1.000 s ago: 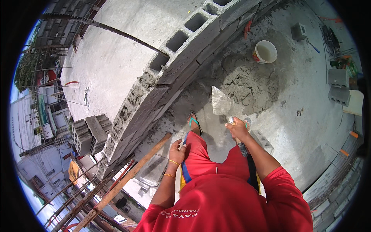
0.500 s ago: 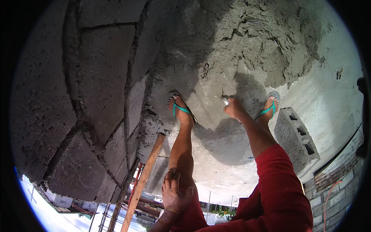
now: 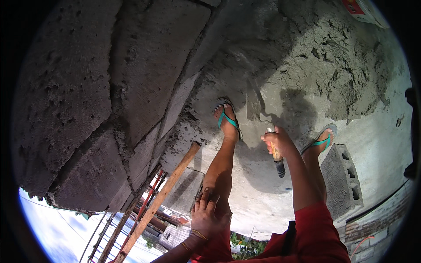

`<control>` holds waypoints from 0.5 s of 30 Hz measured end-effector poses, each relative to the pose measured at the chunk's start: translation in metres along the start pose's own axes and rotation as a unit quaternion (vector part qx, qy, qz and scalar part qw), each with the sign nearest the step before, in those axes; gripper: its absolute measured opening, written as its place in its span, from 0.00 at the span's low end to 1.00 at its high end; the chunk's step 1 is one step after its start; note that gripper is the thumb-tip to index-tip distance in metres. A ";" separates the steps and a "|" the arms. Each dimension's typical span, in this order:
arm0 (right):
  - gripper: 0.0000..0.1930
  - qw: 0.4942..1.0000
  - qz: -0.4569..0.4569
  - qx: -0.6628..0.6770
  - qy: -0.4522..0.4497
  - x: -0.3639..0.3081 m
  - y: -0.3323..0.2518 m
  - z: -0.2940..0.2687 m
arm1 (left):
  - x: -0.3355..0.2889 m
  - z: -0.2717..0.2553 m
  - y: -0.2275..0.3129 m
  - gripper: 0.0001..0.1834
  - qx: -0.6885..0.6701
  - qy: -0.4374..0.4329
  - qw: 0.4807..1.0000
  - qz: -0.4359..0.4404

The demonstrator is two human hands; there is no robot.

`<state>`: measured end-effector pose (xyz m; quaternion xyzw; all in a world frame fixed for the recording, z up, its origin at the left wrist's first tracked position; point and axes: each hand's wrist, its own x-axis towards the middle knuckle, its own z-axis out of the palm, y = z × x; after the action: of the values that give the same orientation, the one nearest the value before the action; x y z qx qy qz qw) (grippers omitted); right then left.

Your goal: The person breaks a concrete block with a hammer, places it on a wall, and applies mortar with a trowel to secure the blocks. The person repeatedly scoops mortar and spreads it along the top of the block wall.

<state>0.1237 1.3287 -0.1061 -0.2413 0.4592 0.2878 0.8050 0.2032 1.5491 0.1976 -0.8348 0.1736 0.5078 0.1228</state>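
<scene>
My right hand point(image 3: 279, 141) is closed round the wooden handle of a trowel point(image 3: 253, 101). The trowel's blade, smeared with grey mortar, points away from me over the floor between my feet. Beyond it and to the right spreads a heap of wet mortar point(image 3: 346, 79). My left hand point(image 3: 209, 219) rests on my left knee with its fingers spread, holding nothing. Both of my feet, in flip-flops with green straps, stand on either side of the trowel.
A rough block wall point(image 3: 87, 101) with mortar joints rises at the left. A wooden plank point(image 3: 160, 197) leans near it. One hollow concrete block point(image 3: 340, 177) lies beside my right foot. A red and white bucket point(image 3: 365, 12) shows at the far right.
My right hand has come nearer to me and lifted, bringing the trowel's blade and handle into plain sight. The view has shifted, and the bucket now shows. My left hand stays on the knee.
</scene>
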 end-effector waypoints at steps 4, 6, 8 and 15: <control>0.14 0.991 0.066 -0.116 0.035 0.103 -0.041 0.088 | -0.001 -0.001 -0.002 0.43 -0.011 0.017 1.000 -0.001; 0.14 0.989 0.021 -0.144 0.015 0.142 -0.057 0.095 | -0.001 0.000 -0.004 0.44 -0.005 0.007 1.000 0.002; 0.13 0.994 0.011 -0.101 0.035 0.157 -0.063 0.073 | -0.001 0.000 -0.007 0.44 -0.012 0.021 1.000 0.009; 0.11 0.971 -0.081 0.206 0.092 0.091 -0.044 0.027 | 0.005 -0.013 -0.011 0.43 -0.012 0.005 1.000 0.018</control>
<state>0.2075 1.3372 -0.1676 -0.1323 0.5594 0.0971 0.8125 0.2200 1.5534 0.1990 -0.8354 0.1829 0.5080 0.1028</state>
